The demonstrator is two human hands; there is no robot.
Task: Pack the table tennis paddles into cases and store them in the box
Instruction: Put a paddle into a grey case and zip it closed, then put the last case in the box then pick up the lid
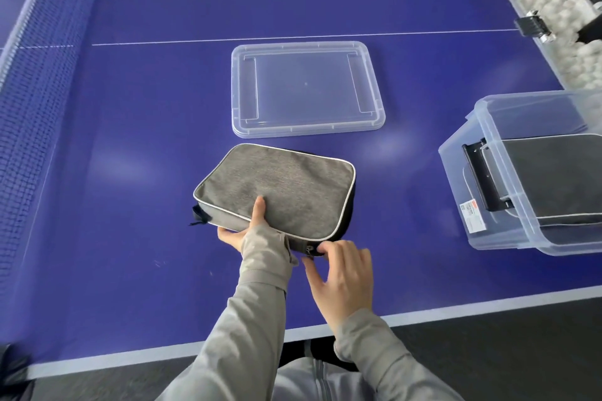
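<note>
Grey case (pixel 277 185) at centre frame on blue worktop (pixel 130 140), left hand (pixel 250 233) gripping its near edge, thumb on top, right hand (pixel 342 273) pinching the zipper pull (pixel 309 250), clear lid (pixel 306 88) above, box (pixel 456 169) at right holding another case (pixel 553 179)

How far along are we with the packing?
Done: first case lies in the box, lid off. In hand: left hand grips the second case; right hand is at its zipper. Left: likely finish zipping, box it, fit the lid. No loose paddles visible.
</note>
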